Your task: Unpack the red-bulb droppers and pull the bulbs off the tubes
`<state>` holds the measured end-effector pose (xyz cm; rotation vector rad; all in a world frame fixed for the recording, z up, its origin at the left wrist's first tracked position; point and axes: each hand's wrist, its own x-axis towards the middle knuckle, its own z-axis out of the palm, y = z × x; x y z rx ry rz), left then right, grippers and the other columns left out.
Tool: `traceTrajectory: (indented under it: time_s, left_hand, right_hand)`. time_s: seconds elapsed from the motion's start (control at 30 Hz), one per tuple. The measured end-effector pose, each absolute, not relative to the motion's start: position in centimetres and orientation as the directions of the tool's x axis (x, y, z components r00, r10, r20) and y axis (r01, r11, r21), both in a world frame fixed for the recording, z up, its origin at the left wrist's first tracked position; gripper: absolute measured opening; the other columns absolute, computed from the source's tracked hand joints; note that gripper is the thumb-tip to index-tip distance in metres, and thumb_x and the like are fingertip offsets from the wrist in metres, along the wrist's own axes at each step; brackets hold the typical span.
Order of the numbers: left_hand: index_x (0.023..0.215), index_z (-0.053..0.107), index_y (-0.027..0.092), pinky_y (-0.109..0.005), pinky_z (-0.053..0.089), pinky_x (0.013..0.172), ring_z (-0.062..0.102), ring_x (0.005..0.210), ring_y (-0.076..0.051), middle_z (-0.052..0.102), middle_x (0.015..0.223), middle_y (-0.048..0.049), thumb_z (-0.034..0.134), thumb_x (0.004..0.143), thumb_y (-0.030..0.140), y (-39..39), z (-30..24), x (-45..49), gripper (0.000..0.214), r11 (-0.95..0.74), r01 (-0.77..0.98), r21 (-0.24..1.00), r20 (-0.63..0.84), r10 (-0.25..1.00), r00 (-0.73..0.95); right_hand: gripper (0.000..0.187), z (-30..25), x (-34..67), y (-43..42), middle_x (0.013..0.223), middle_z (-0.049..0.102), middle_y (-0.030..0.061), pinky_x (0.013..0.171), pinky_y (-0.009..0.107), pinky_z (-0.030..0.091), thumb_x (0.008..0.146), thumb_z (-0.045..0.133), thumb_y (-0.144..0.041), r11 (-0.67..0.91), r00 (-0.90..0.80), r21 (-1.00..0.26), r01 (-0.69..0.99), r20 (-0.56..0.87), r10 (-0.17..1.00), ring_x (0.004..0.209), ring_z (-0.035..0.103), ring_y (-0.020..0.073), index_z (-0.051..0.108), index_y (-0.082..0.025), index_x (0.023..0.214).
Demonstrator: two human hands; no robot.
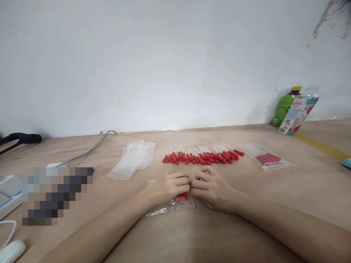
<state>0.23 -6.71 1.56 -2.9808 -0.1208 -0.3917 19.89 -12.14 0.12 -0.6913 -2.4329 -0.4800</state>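
My left hand (168, 187) and my right hand (211, 188) meet at the table's middle, fingers curled and pinching the top edge of a small clear plastic bag (164, 209). Red-bulbed droppers (181, 197) show inside that bag under my left hand. Just beyond my hands lies a row of several loose droppers with red bulbs (203, 155). A pile of empty clear bags (134, 157) lies to the left of the row. A filled bag of red droppers (267, 159) lies to the right.
A green bottle (285, 106) and a printed pouch (297, 113) lean against the white wall at the back right. Grey cables (87, 149), a white device (8, 193) and a white mouse (11, 252) sit at the left. A yellow stripe (320, 146) crosses the right side.
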Motion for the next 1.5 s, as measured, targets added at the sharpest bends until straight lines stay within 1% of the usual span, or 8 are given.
traceTrajectory:
  time_s: [0.13,0.23,0.43,0.57,0.73,1.03,1.2,1.5]
  left_hand:
    - [0.090,0.055,0.014,-0.025,0.044,0.086,0.054,0.097,-0.014,0.061,0.097,-0.0064,0.035,0.091,0.014,-6.5,2.2,-0.5,0.021,-0.991,0.123,-0.042,0.373,0.099,0.923]
    - [0.097,0.055,0.015,-0.024,0.044,0.086,0.055,0.098,-0.012,0.059,0.105,-0.0065,0.034,0.090,0.011,-6.3,3.0,-1.6,0.023,-0.973,0.230,-0.030,0.459,0.191,0.868]
    - [0.103,0.054,0.020,-0.027,0.043,0.088,0.053,0.103,-0.014,0.058,0.110,-0.0046,0.033,0.090,0.013,-6.1,3.8,-2.2,0.026,-0.966,0.256,-0.025,0.409,0.224,0.885]
    - [0.112,0.049,0.021,-0.030,0.043,0.089,0.053,0.104,-0.017,0.057,0.111,-0.0055,0.039,0.090,0.025,-7.5,3.6,-2.1,0.025,-0.883,0.405,0.236,0.319,0.464,0.826]
    - [0.128,0.034,0.022,-0.038,0.040,0.094,0.046,0.114,-0.023,0.047,0.127,-0.0085,0.053,0.081,0.041,-9.6,2.4,-3.7,0.055,-0.744,0.509,0.433,0.202,0.630,0.750]
    - [0.129,0.030,0.021,-0.039,0.038,0.096,0.046,0.114,-0.023,0.047,0.127,-0.0093,0.057,0.078,0.041,-8.6,0.9,-3.6,0.061,-0.711,0.471,0.523,0.215,0.644,0.734]
    - [0.125,0.036,0.021,-0.038,0.038,0.095,0.046,0.113,-0.022,0.049,0.125,-0.0082,0.057,0.079,0.040,-8.4,1.0,-3.7,0.054,-0.737,0.465,0.491,0.255,0.632,0.732]
    - [0.121,0.041,0.021,-0.036,0.039,0.095,0.049,0.111,-0.020,0.052,0.121,-0.0064,0.059,0.077,0.039,-8.0,0.8,-3.7,0.051,-0.722,0.437,0.536,0.256,0.632,0.731]
  right_hand:
    - [0.017,0.1,20.3,-12.1,0.079,0.058,0.0005,0.077,0.034,0.026,0.080,0.038,-0.007,0.815,-0.739,0.161,0.556,0.545,0.396,0.080,0.042,0.0138,0.052,-0.017,0.075]
    - [0.014,0.6,20.7,-12.6,0.088,0.059,0.0028,0.073,0.033,0.028,0.082,0.040,-0.013,0.833,-0.749,0.054,0.550,0.473,0.464,0.083,0.044,0.0152,0.053,-0.017,0.080]
    - [0.017,1.6,20.5,-13.2,0.086,0.060,0.0027,0.073,0.030,0.037,0.086,0.040,-0.024,0.649,-0.525,-0.488,0.583,0.383,0.760,0.080,0.050,0.0143,0.056,-0.019,0.090]
    - [0.020,0.7,19.7,-12.5,0.081,0.063,0.0005,0.067,0.026,0.041,0.085,0.042,-0.023,0.518,-0.428,-0.702,0.488,0.325,0.843,0.073,0.053,0.0131,0.061,-0.020,0.087]
    - [0.016,-0.4,18.6,-12.1,0.081,0.065,0.0013,0.062,0.024,0.042,0.080,0.047,-0.024,0.357,-0.345,-0.853,0.380,0.227,0.911,0.070,0.057,0.0129,0.062,-0.018,0.084]
    - [0.015,0.0,17.6,-11.7,0.070,0.061,-0.0006,0.056,0.023,0.036,0.077,0.054,-0.031,0.330,-0.256,-0.763,0.556,0.221,0.941,0.062,0.051,0.0113,0.060,-0.018,0.079]
    - [0.024,-0.3,17.7,-11.8,0.084,0.063,0.0000,0.067,0.027,0.041,0.068,0.066,-0.030,0.365,-0.263,-0.839,0.404,0.275,0.925,0.076,0.056,0.0145,0.055,-0.019,0.087]
    - [0.021,-0.9,17.0,-11.4,0.077,0.064,0.0014,0.062,0.027,0.046,0.077,0.056,-0.033,0.270,-0.312,-0.945,0.185,0.204,0.928,0.070,0.058,0.0137,0.058,-0.019,0.093]
